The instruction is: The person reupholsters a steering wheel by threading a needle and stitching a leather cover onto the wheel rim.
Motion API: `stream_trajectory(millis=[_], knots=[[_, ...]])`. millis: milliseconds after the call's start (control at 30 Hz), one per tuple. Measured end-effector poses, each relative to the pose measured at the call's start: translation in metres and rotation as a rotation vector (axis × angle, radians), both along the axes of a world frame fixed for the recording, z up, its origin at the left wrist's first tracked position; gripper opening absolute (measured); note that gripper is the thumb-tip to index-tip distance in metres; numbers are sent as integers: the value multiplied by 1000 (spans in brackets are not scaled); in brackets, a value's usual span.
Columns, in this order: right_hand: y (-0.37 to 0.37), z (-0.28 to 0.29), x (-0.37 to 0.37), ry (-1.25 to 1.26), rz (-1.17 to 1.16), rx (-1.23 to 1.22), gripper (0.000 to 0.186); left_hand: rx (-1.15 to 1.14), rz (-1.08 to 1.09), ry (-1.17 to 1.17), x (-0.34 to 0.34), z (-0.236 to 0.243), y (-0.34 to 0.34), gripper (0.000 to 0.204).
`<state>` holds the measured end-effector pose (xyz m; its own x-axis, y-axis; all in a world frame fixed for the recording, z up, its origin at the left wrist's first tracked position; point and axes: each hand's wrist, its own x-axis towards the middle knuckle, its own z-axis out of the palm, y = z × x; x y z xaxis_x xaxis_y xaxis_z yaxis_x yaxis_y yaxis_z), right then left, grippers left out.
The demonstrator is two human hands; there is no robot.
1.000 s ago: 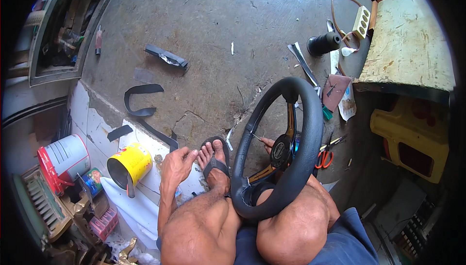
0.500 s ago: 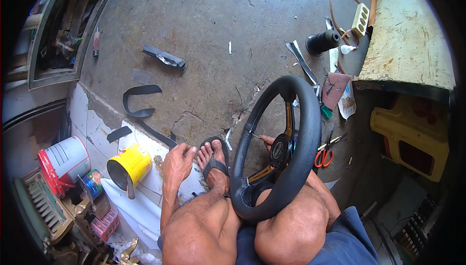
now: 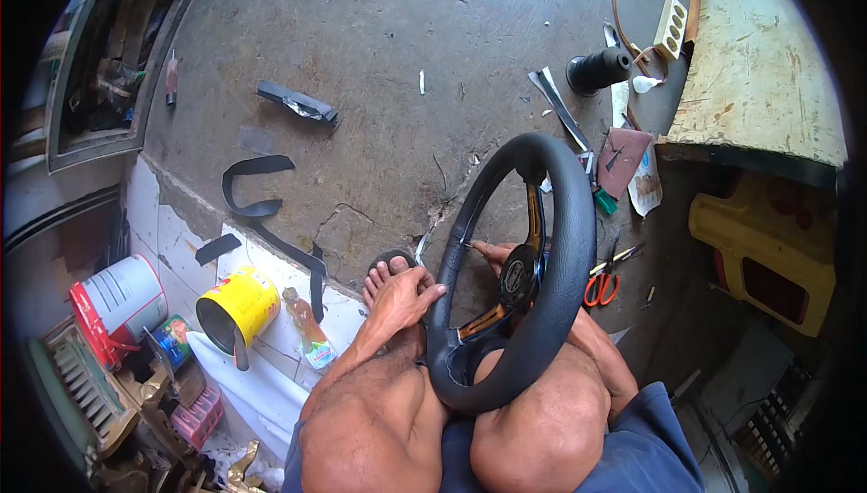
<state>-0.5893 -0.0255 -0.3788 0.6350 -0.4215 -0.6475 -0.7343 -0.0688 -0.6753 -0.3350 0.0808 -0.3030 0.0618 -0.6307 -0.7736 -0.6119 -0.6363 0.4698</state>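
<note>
A black steering wheel [image 3: 571, 249] with gold-toned spokes stands tilted between my knees, its rim wrapped in black leather-like cover. My right hand [image 3: 494, 256] reaches through the wheel's opening, finger and thumb closed on a thin needle at the inner left rim; the needle is mostly hidden by the fingers. My left hand [image 3: 400, 302] is just left of the rim, over my sandalled foot, thumb and fingers drawn together. Anything between them is too small to make out. Stitching shows along the lower left of the rim.
Orange-handled scissors [image 3: 602, 287] lie right of the wheel. Farther off are a black thread spool [image 3: 599, 71], a power strip [image 3: 670, 30] and a wooden box [image 3: 763, 69]. At left stand a yellow can [image 3: 257, 299] and a white-and-red bucket [image 3: 122, 299]. Black strips [image 3: 253, 168] lie on the floor.
My left hand has moved right, from beside my foot toward the wheel rim. My right hand has come closer to the inner left rim, and less of the needle shows.
</note>
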Motion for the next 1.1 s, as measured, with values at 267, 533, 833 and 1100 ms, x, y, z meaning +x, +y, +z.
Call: stream_trajectory(millis=[267, 533, 833, 1100], knots=[[-15, 13, -2, -58, 162, -63, 50, -3, -9, 64, -2, -6, -11, 42], [-20, 24, -2, -151, 179, -78, 52, -4, 7, 34, 1, -7, -8, 44], [-33, 59, 1, -282, 82, -114, 53, 2, 7, 43, 0, -3, -15, 40], [-35, 42, 0, -53, 244, 59, 52, 11, 25, 65, 0, -4, -16, 38]])
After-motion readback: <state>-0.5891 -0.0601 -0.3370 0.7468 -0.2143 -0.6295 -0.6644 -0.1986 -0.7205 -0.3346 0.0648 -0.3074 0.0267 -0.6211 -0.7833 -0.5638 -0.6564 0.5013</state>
